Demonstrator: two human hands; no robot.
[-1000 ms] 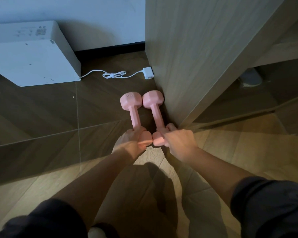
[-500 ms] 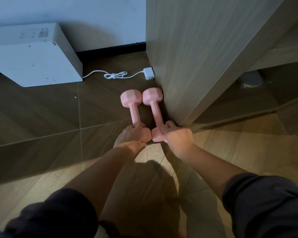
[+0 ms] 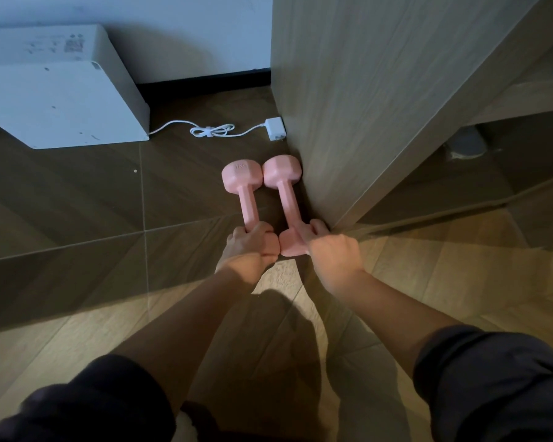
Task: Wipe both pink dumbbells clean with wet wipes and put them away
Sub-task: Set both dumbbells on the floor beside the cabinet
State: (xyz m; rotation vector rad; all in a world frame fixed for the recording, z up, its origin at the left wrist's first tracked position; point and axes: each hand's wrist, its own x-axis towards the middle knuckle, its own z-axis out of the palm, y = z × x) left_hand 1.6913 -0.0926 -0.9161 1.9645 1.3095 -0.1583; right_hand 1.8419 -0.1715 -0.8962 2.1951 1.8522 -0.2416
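Two pink dumbbells lie side by side on the dark floor, pointing away from me. The left dumbbell (image 3: 246, 199) has my left hand (image 3: 249, 247) wrapped around its near end. My right hand (image 3: 329, 250) grips the near end of the right dumbbell (image 3: 286, 194), whose far head rests against the foot of a wooden cabinet panel (image 3: 364, 100). The far heads of the two dumbbells touch each other. My fingers hide most of both near heads. No wet wipe is in view.
A white box-shaped appliance (image 3: 55, 90) stands at the back left by the wall. Its white cable and plug (image 3: 275, 129) lie on the floor just beyond the dumbbells. The cabinet fills the right side, with a dark open space (image 3: 492, 173) below a shelf.
Both hands have pushed the dumbbells a little further away, toward the wall and along the cabinet panel. The grips are unchanged.
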